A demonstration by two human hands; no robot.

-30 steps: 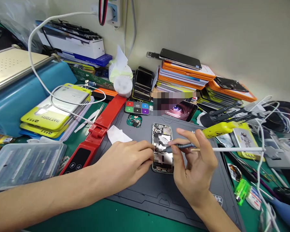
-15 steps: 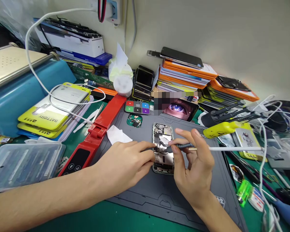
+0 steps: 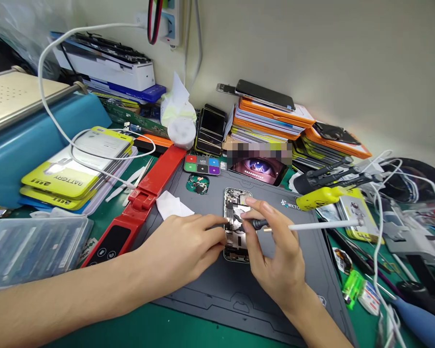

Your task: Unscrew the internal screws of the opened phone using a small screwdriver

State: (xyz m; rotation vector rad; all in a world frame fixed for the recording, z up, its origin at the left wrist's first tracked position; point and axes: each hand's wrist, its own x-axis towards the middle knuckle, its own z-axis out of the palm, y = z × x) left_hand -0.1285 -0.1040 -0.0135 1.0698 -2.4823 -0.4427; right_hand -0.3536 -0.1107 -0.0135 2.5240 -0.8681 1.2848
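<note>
Presently | right fingers (image 3: 254, 246) grasp dark tool (image 3: 258, 224) over open phone (image 3: 235, 240) | left fingers (image 3: 215, 236) at phone's left edge, grip unclear

"BATTERY" on top yel. pkg (image 3: 80, 164), L side; "WKTO", rest hidden, on gry. mat (image 3: 210, 290).

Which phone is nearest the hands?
The opened phone, its inner parts bare, between the left hand and right hand; the lit phone and stacked black phone lie farther back.

Between the forearms (image 3: 94, 285) the grey mat (image 3: 210, 299) offers passage, but the red device (image 3: 141, 199) (long, slanting) bars its left.
</note>
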